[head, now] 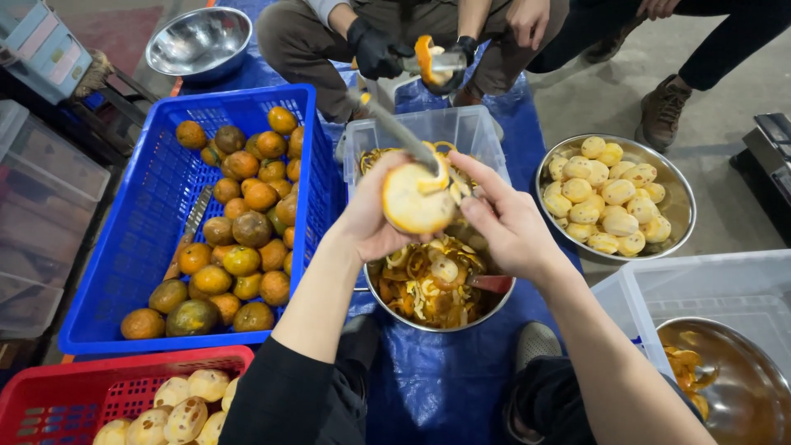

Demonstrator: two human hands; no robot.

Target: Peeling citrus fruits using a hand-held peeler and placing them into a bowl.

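One half-peeled orange, both hands on it.
Left grip cups it; right grip clenches the peeler. Probably slippery, soft.

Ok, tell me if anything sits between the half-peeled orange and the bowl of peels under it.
Nothing visible does. The orange sits in the left hand, directly above the open bowl of peels; the right hand is beside it.

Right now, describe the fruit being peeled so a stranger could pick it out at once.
Find the blue crate of unpeeled oranges, then look right to the steel bowl of peels. Above it, the left hand holds a half-peeled orange. Unlike every other fruit here, it sits in no container.
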